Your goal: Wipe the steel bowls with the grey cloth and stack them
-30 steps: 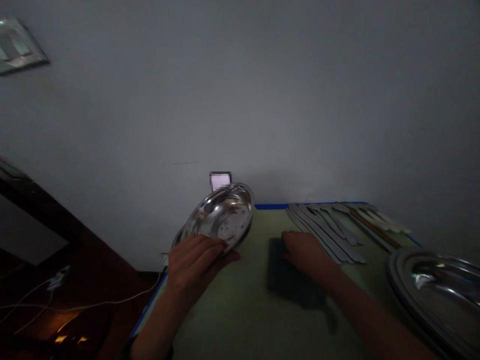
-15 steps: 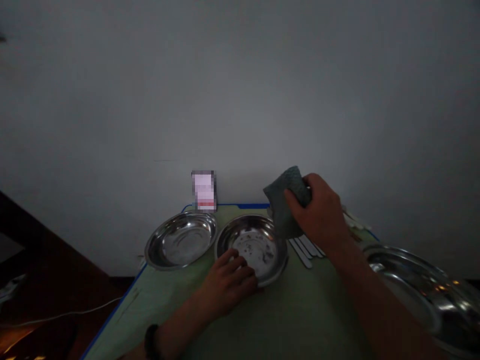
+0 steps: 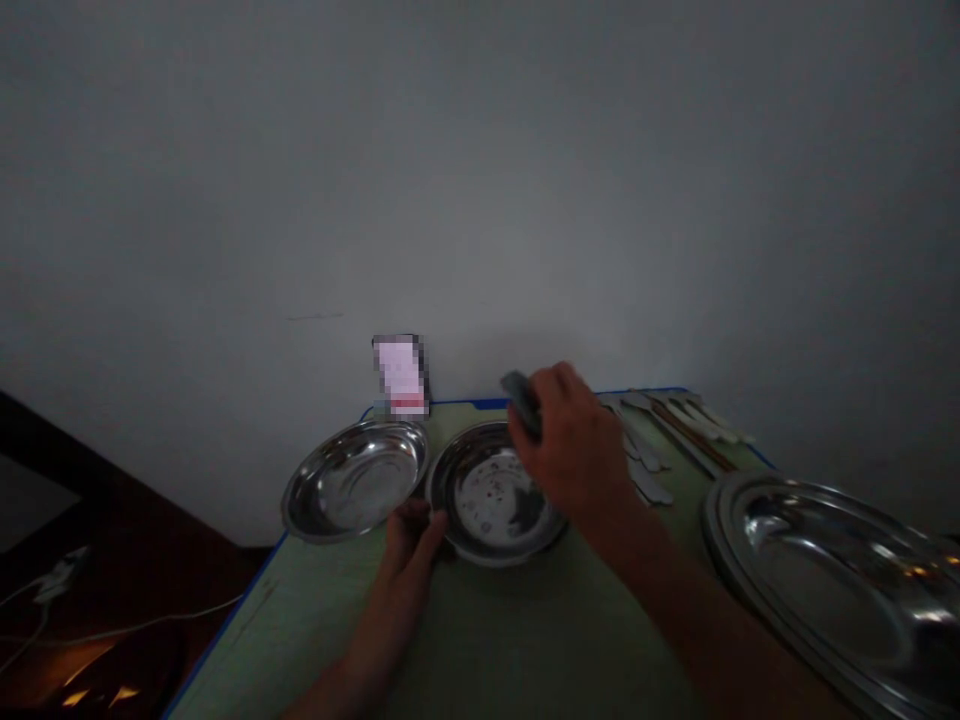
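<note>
A round stainless steel basin (image 3: 487, 500) with water drops and marks on its bottom sits mid-table. At its near left rim is my left hand (image 3: 411, 545), thumb and fingers pinching the edge. My right hand (image 3: 574, 440) is closed around a folded grey-green cloth (image 3: 523, 400), held above the basin's right side and hiding part of that rim. A second steel basin (image 3: 360, 485) lies just to the left, close to my left hand.
A phone (image 3: 401, 375) leans against the wall behind the left basin. Several knives (image 3: 651, 485) and chopsticks (image 3: 694, 435) lie at the back right. Stacked large steel basins (image 3: 832, 590) stand on the table's right side. A white cable (image 3: 150, 630) runs along the floor at left.
My left hand has moved from over the basin's front edge to its left rim. My right hand has shifted left with the cloth, uncovering more of the knives and chopsticks.
</note>
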A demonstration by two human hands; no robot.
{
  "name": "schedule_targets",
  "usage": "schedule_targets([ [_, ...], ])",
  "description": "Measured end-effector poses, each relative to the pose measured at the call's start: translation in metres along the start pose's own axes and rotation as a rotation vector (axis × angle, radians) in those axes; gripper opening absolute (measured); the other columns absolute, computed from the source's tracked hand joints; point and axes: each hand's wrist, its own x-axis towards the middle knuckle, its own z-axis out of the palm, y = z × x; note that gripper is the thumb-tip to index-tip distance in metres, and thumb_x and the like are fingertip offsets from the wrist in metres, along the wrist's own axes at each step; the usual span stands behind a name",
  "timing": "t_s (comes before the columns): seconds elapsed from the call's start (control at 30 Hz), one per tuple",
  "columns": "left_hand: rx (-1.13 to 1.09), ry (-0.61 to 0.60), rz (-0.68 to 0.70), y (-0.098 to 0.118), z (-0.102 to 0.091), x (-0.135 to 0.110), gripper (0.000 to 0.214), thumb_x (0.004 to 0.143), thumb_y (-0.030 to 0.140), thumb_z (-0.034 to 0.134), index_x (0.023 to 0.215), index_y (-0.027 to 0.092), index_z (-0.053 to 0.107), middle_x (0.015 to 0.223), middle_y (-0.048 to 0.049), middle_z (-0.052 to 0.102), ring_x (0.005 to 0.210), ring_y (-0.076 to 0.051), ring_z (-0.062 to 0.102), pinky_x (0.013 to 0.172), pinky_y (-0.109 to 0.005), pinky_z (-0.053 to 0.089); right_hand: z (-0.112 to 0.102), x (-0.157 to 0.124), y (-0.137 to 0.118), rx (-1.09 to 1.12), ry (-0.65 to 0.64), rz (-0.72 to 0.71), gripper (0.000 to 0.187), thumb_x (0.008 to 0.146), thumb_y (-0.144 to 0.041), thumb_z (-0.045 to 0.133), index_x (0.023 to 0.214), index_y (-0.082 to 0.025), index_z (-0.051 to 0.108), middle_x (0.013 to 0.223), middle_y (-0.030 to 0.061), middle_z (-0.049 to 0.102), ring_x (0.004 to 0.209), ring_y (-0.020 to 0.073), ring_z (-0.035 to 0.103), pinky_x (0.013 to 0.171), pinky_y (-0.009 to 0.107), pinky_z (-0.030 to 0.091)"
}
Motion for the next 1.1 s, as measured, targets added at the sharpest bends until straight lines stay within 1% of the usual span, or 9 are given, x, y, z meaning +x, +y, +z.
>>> schedule_targets([
  [0.1,-0.072,-0.04,-0.18,0.003,0.005,0.009,0.041,0.081,0.044,0.063,0.108,0.02,0.045,0.069,-0.0003,0.068,0.061,-0.018,0.064,0.06,-0.031,0.05,0.029,-0.018,-0.002,0.084,-0.607,-0.063,0.022,0.077,-0.016,0.059,0.099,-0.015,0.061,0.106,0.0142,0.066,0.098,0.0276,0.062,0.082,0.038,0.047],
  [0.2,-0.119,-0.194,-0.322,0.012,0.005,0.015,0.046,0.081,0.045,0.062,0.112,0.014,0.049,0.076,-0.0083,0.071,0.068,-0.021,0.068,0.057,-0.031,0.052,0.046,-0.03,0.002,0.174,-0.744,-0.043,0.018,0.074,-0.021,0.062,0.09,-0.014,0.066,0.093,0.011,0.071,0.086,0.0247,0.067,0.073,0.032,0.049],
  [0.37,-0.138,-0.238,-0.344,0.025,0.012,0.021,0.048,0.081,0.035,0.06,0.126,0.018,0.052,0.103,-0.0126,0.071,0.079,-0.026,0.069,0.049,-0.033,0.054,0.052,-0.031,0.003,0.264,-0.695,0.034,0.023,0.079,-0.019,0.053,0.098,-0.013,0.065,0.105,0.0131,0.07,0.099,0.0242,0.065,0.084,0.032,0.047],
  [0.57,-0.565,-0.202,-0.232,0.009,0.031,0.035,0.056,0.072,0.013,0.062,0.127,0.023,0.057,0.111,-0.0051,0.072,0.103,-0.025,0.065,0.086,-0.035,0.051,0.059,-0.02,0.002,0.381,-0.623,0.255,0.031,0.084,-0.024,0.042,0.106,-0.014,0.062,0.11,0.0123,0.07,0.099,0.0204,0.065,0.083,0.03,0.049],
  [0.67,-0.732,-0.218,-0.281,0.004,0.035,0.037,0.078,0.065,0.004,0.059,0.137,0.033,0.045,0.117,-0.0001,0.069,0.106,-0.021,0.064,0.09,-0.035,0.049,0.047,-0.011,0.004,0.486,-0.455,0.407,0.025,0.082,-0.025,0.042,0.096,-0.017,0.062,0.1,0.0101,0.071,0.09,0.0206,0.065,0.078,0.031,0.05],
  [0.77,-0.737,-0.267,-0.355,0.007,0.034,0.034,0.072,0.062,0.003,0.057,0.128,0.031,0.054,0.113,-0.0007,0.071,0.1,-0.022,0.066,0.084,-0.036,0.051,0.022,0.0,0.006,0.539,-0.197,0.454,0.015,0.08,-0.029,0.049,0.083,-0.019,0.06,0.089,0.0087,0.07,0.082,0.0215,0.063,0.075,0.035,0.049],
  [0.87,-0.727,-0.32,-0.413,0.011,0.028,0.031,0.049,0.058,0.005,0.058,0.103,0.02,0.068,0.096,-0.0054,0.075,0.085,-0.025,0.069,0.072,-0.034,0.052,-0.009,0.006,0.002,0.547,0.057,0.348,0.015,0.081,-0.033,0.052,0.086,-0.019,0.057,0.085,0.0065,0.066,0.078,0.0211,0.061,0.071,0.035,0.05],
  [1.0,-0.774,-0.266,-0.603,0.011,0.024,0.028,0.022,0.066,0.018,0.058,0.082,0.013,0.072,0.074,-0.0081,0.075,0.071,-0.024,0.069,0.071,-0.037,0.053,-0.032,0.001,-0.013,0.205,0.419,-0.065,0.003,0.079,-0.023,0.055,0.082,-0.021,0.053,0.1,0.0094,0.055,0.097,0.0229,0.056,0.086,0.04,0.047],
  [1.1,-0.824,-0.237,-0.617,0.011,0.026,0.029,0.026,0.081,0.032,0.055,0.086,0.013,0.073,0.08,-0.0088,0.077,0.085,-0.026,0.071,0.088,-0.039,0.05,-0.016,-0.01,-0.023,0.114,0.212,-0.204,0.005,0.082,-0.024,0.055,0.083,-0.02,0.056,0.104,0.0103,0.056,0.102,0.0239,0.054,0.09,0.041,0.046],
])
